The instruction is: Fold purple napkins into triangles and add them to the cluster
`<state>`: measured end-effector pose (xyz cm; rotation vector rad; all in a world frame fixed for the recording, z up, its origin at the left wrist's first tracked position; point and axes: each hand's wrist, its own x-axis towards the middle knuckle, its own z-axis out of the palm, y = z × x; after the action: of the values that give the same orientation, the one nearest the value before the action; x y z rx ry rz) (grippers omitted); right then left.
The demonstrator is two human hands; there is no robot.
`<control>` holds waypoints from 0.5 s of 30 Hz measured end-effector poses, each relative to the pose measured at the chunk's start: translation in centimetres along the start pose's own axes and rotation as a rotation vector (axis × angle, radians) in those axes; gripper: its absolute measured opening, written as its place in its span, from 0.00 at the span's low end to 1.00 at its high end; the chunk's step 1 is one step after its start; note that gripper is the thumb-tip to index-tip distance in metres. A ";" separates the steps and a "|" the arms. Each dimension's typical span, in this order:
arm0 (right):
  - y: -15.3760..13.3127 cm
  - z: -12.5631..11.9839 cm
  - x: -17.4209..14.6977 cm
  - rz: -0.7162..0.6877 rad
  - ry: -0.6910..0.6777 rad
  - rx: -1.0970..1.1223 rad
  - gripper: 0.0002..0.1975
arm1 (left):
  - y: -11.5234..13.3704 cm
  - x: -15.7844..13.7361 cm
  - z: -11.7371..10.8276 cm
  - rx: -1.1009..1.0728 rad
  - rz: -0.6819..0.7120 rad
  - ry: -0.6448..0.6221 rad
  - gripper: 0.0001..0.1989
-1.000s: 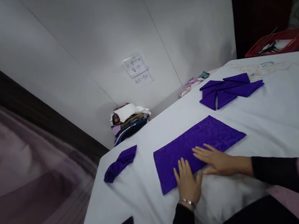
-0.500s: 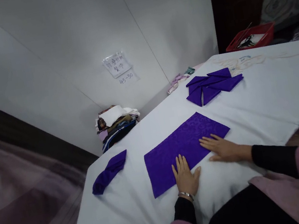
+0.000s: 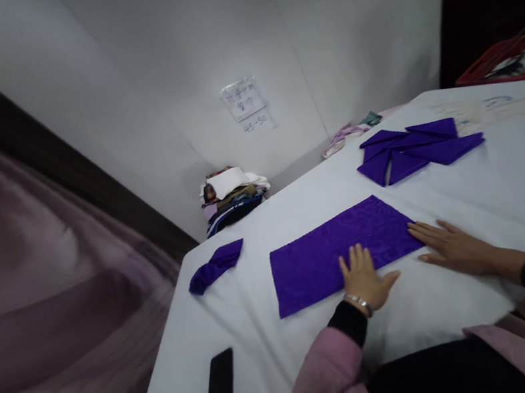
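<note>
Lengthwise, in the head view, a rectangular purple cloth (image 3: 318,254) slants from lower left to upper right, flat on the white-covered desk (image 3: 449,190), its left end toward a narrow purple bundle (image 3: 218,265). Beyond rises a pale wall (image 3: 194,39) bearing a paper sign (image 3: 244,100). Palms down, fingers extended, the left hand (image 3: 365,281) overlaps the cloth's near edge; the right hand (image 3: 454,248) reaches its right end.

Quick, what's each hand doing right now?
Left hand: open, partly on the purple cloth, holding nothing.
Right hand: open, at the cloth's right end, holding nothing.
</note>
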<state>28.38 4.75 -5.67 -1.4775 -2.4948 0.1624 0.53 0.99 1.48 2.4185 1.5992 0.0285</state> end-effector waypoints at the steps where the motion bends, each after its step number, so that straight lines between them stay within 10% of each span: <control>1: 0.1 0.2 -0.1 0.005 -0.002 -0.015 0.37 | 1.2 0.9 0.2 -0.013 0.046 0.013 0.42; 7: 1.5 1.5 -0.3 -0.023 0.037 -0.069 0.39 | 2.4 3.9 2.2 -0.005 0.010 0.038 0.40; 15: 3.8 3.8 -0.8 -0.132 0.127 -0.070 0.42 | -9.6 -5.3 1.4 0.047 -0.487 0.130 0.42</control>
<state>30.97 5.98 -10.22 -1.2988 -2.5076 -0.0416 -10.06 -0.48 -1.24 2.0276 2.2261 0.0630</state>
